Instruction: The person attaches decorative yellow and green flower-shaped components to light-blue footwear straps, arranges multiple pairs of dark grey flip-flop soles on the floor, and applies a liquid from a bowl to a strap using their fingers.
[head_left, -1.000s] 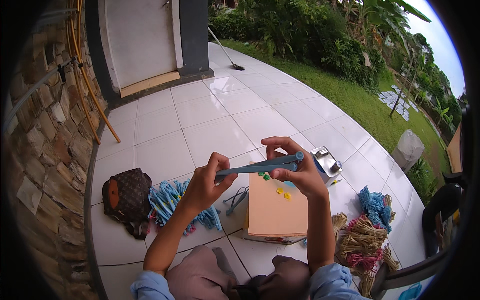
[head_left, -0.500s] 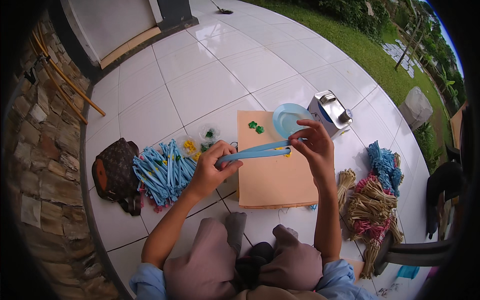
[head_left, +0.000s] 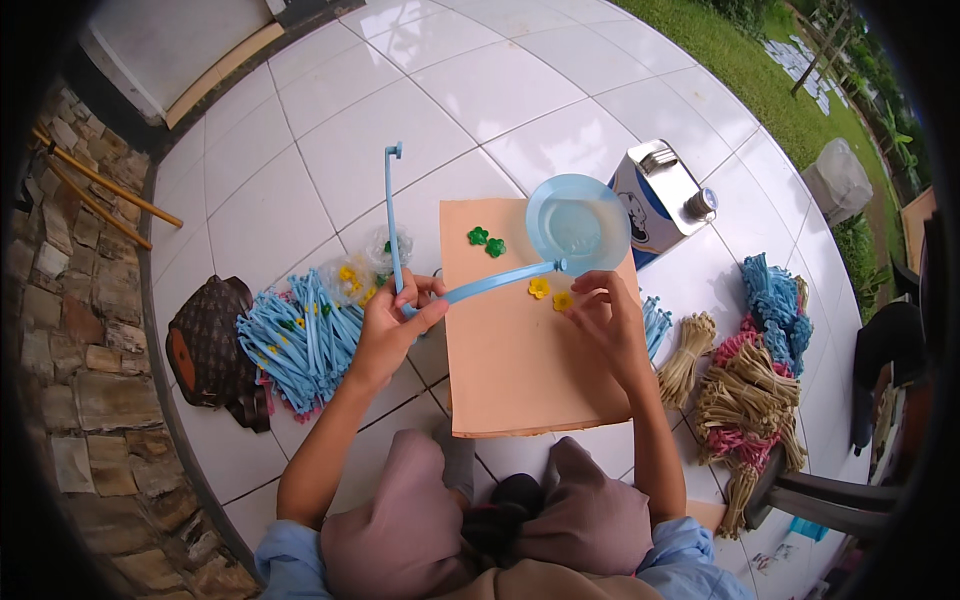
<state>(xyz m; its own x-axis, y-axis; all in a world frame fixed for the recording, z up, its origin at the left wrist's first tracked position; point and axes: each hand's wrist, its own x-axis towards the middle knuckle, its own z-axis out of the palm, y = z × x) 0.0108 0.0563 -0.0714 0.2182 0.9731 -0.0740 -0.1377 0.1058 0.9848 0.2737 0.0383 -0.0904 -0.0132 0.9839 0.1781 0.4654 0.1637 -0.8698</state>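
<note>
Blue plastic strips (head_left: 440, 265), bent into a V, are sitting pinched at their bend in the left hand (head_left: 395, 325), whose fingers are curling tight around them; one arm of the V is rising over the white floor tiles (head_left: 300, 150), the other is reaching right across the peach board (head_left: 510, 360) to the rim of the pale blue plate (head_left: 578, 222). The right hand (head_left: 605, 315) is hovering with fingertips drawn together just beside two small yellow flowers (head_left: 550, 294) lying on the board; whether it is touching them I cannot tell. Two green flowers (head_left: 486, 241) are lying higher on the board. A pile of blue strips (head_left: 300, 340) is lying left of the board, a brown patterned bag (head_left: 210, 340) beyond it. A metal can (head_left: 660, 200) is standing beside the plate, and bundles of tan, pink and blue strips (head_left: 750, 370) are lying to the right.
</note>
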